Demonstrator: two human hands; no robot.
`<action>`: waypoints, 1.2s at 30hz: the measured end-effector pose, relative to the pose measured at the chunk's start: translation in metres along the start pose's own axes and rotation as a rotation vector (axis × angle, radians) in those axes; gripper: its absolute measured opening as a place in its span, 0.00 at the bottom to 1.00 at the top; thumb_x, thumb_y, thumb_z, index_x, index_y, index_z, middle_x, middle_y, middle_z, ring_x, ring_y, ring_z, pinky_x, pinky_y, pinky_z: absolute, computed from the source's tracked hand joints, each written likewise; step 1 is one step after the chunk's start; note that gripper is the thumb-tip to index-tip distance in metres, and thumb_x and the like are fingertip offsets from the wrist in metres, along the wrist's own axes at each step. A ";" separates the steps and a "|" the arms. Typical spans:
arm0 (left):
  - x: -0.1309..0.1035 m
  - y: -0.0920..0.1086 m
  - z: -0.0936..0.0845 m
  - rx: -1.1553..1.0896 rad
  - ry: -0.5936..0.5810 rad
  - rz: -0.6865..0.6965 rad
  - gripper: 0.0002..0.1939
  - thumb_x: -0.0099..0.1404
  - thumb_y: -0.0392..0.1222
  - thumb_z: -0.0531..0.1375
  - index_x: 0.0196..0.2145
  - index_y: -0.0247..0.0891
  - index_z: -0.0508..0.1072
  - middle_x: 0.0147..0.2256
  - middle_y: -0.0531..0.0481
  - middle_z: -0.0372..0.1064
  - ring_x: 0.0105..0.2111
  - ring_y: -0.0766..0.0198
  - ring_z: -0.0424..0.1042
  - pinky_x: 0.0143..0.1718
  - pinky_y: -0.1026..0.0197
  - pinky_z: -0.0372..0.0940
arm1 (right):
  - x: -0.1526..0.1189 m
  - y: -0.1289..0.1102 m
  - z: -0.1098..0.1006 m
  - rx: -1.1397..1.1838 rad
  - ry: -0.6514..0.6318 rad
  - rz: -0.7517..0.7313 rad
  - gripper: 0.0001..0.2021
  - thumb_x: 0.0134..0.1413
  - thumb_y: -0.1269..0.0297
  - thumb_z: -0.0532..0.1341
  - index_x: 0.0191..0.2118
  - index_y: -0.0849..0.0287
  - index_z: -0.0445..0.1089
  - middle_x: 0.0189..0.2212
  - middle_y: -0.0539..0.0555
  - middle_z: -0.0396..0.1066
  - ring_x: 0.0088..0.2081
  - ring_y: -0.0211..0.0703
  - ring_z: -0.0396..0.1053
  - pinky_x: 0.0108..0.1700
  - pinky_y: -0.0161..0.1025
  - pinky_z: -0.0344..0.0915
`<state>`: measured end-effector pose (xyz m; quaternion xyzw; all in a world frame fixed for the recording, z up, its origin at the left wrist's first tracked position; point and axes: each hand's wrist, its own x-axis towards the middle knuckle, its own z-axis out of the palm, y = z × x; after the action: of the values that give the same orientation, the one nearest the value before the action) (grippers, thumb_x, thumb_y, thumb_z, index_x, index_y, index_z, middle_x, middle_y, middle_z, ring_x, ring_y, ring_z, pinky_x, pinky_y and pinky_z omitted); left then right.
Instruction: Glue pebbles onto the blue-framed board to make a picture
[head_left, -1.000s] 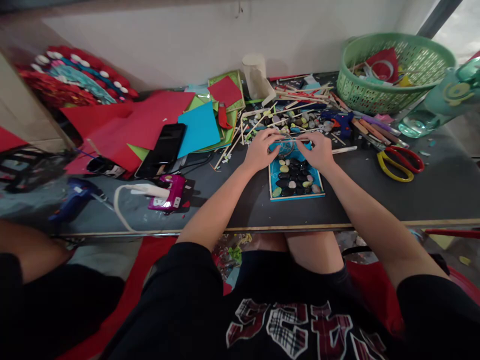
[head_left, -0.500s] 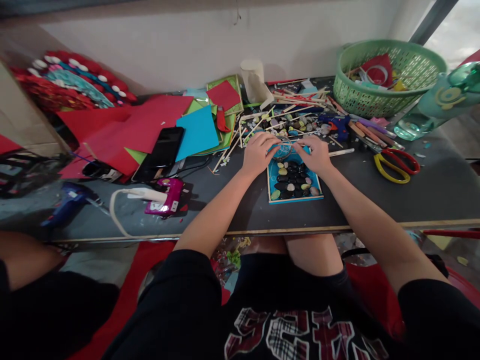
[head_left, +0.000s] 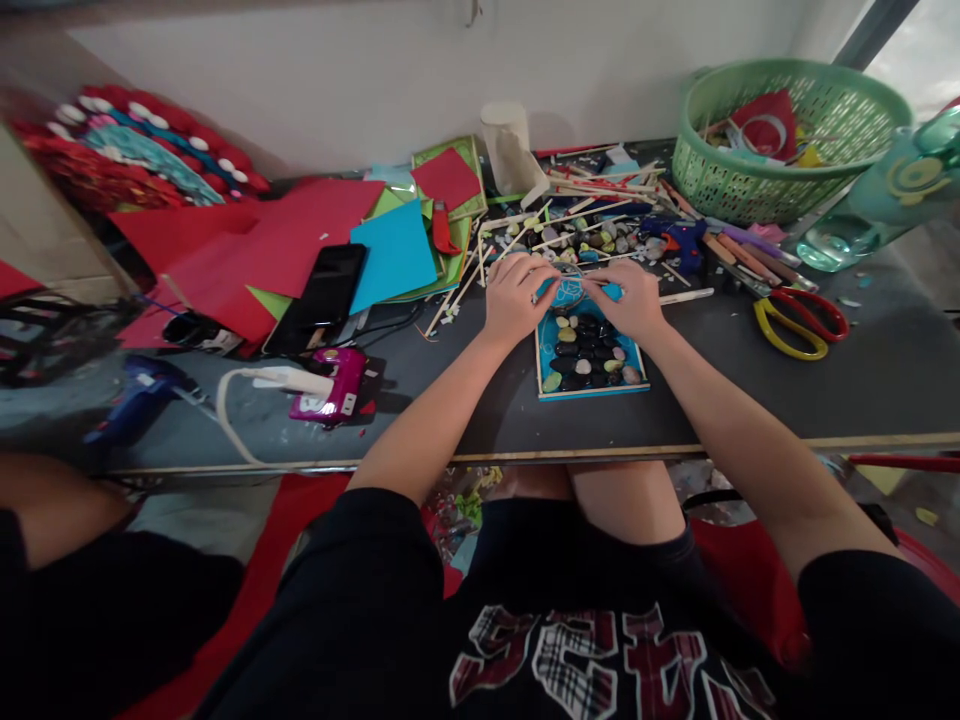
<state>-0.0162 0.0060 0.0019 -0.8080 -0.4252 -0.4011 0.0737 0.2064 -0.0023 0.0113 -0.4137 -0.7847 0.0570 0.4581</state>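
A blue tray with a thin wooden rim (head_left: pixel 592 393) lies near the table's front edge. Rows of black stones (head_left: pixel 590 348), with some pale and yellowish ones among them, fill its lower part. Over its far end, my left hand (head_left: pixel 517 297) and my right hand (head_left: pixel 626 298) face each other with fingertips pinched. Between them is a thin wire-like ring (head_left: pixel 571 272), and both hands appear to grip its sides. Pale thread-like loops show on the blue surface below the ring.
Behind the tray lie loose stones (head_left: pixel 615 237) and thin sticks. Scissors (head_left: pixel 799 322), a green basket (head_left: pixel 787 140) and a bottle (head_left: pixel 877 200) stand right. Left are a phone (head_left: pixel 331 285), coloured paper (head_left: pixel 315 220), a purple power adapter (head_left: pixel 334 388) and a blue glue gun (head_left: pixel 139 400). Someone's arm shows far left.
The view has shifted slightly. My right hand's fingers have moved a little closer to my left hand at the ring. The tray and its stones look the same.
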 end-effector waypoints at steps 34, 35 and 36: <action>-0.002 -0.003 0.011 -0.047 -0.015 0.039 0.23 0.80 0.53 0.39 0.39 0.42 0.69 0.49 0.38 0.72 0.58 0.48 0.70 0.64 0.38 0.64 | -0.001 -0.015 0.000 0.048 -0.040 -0.035 0.20 0.68 0.48 0.59 0.29 0.54 0.77 0.26 0.54 0.76 0.33 0.50 0.74 0.43 0.50 0.70; -0.002 -0.004 0.011 -0.050 -0.016 0.034 0.24 0.80 0.53 0.39 0.39 0.42 0.69 0.49 0.38 0.72 0.57 0.47 0.71 0.63 0.37 0.64 | -0.001 -0.014 0.000 0.044 -0.049 -0.024 0.21 0.68 0.47 0.58 0.30 0.54 0.77 0.27 0.54 0.76 0.34 0.51 0.74 0.44 0.51 0.70; -0.002 -0.004 0.011 -0.051 -0.015 0.030 0.24 0.79 0.53 0.38 0.39 0.42 0.68 0.49 0.37 0.72 0.57 0.47 0.71 0.62 0.37 0.65 | -0.001 -0.013 0.001 0.038 -0.058 -0.014 0.21 0.68 0.46 0.58 0.31 0.54 0.78 0.28 0.55 0.77 0.35 0.52 0.74 0.45 0.52 0.70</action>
<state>-0.0130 0.0120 -0.0080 -0.8189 -0.4032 -0.4047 0.0559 0.1983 -0.0114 0.0166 -0.3978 -0.7992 0.0805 0.4434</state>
